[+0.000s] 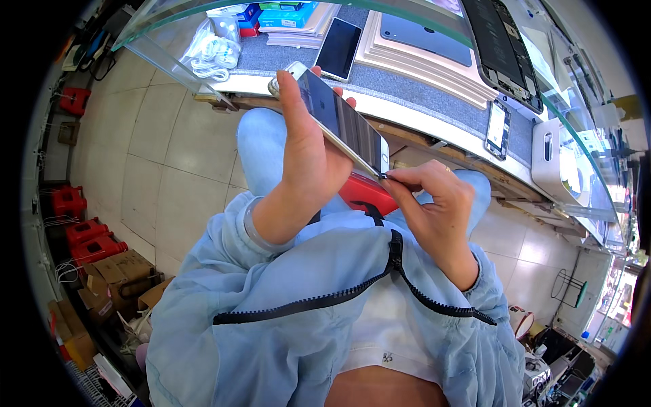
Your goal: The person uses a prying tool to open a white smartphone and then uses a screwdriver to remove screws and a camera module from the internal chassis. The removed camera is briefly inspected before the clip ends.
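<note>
My left hand [314, 166] holds a smartphone [339, 117] with a pale gold edge and white lower bezel, tilted, its dark glossy screen facing up to the right, fingertips wrapped over its far side. At the phone's lower end, my right hand [441, 210] pinches a tiny dark item against the edge; I cannot make out what it is. A red object [364, 193] is partly visible behind both hands, above my lap.
The glass display counter [169, 81] ahead holds another phone [338, 49], bagged white cables [213, 51], boxes, stacked pale packages [427, 74], an opened phone [498, 129] and a white container [553, 163]. Red jugs [93, 247] and cardboard boxes [119, 278] stand at left.
</note>
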